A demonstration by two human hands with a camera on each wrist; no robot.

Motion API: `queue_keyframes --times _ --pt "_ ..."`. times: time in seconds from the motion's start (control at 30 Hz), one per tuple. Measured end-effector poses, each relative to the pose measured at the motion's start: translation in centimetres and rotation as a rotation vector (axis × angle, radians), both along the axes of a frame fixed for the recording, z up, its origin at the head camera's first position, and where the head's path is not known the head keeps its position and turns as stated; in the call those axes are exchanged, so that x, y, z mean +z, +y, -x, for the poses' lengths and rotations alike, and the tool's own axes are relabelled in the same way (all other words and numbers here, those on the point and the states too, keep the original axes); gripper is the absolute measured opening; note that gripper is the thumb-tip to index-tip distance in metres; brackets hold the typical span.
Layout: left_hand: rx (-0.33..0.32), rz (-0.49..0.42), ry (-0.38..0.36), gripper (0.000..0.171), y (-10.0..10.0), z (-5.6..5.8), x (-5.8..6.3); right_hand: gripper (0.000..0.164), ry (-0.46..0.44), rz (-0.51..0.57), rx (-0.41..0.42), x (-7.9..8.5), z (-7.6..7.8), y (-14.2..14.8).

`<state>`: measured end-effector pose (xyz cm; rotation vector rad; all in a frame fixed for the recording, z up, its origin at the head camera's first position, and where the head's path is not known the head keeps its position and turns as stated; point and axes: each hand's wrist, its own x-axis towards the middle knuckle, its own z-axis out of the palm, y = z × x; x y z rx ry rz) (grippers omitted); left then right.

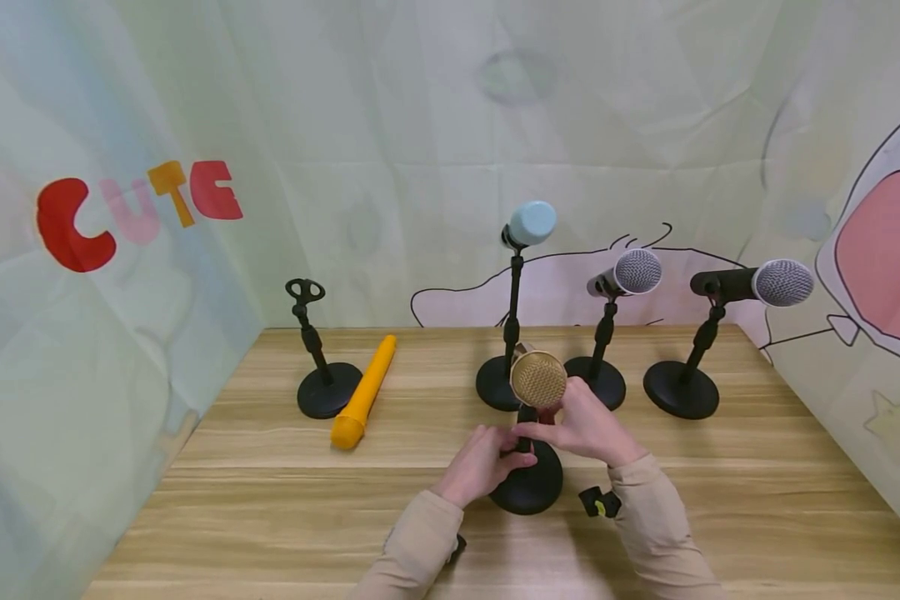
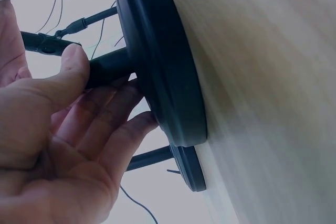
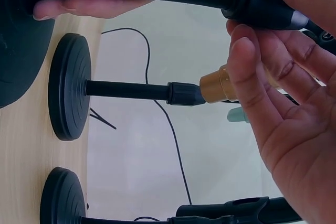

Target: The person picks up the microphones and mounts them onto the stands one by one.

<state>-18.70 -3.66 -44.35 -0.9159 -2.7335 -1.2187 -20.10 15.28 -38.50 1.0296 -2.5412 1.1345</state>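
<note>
A gold microphone [image 1: 538, 377] sits on a black desktop microphone stand [image 1: 528, 487] at the front middle of the table. My left hand [image 1: 483, 462] holds the stand's pole low down, just above the round base; in the left wrist view the thumb [image 2: 76, 66] lies against the pole with the fingers behind it. Higher up, my right hand [image 1: 591, 421] grips the same stand around its black collar [image 3: 257, 3]. The gold microphone's lower end [image 3: 212, 86] shows beside the right fingers in the right wrist view.
Behind stand a light-blue microphone [image 1: 533, 222], a silver one [image 1: 636, 272] and a black one with silver mesh [image 1: 782, 283], each on a stand. At left, an orange microphone [image 1: 365, 392] lies beside a bare stand [image 1: 322, 387]. A small black item [image 1: 600, 502] is near the right sleeve.
</note>
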Motion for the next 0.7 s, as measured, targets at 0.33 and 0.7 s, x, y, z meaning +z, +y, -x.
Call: queue_keyframes --times 0.33,0.7 --pt "0.004 -0.004 0.009 0.022 0.05 -0.02 0.0 0.027 0.048 -0.002 0.018 -0.12 0.05 0.09" --pt "0.006 -0.007 0.017 0.022 0.01 0.09 -0.12 0.024 0.007 0.03 0.094 -0.19 0.11 0.19"
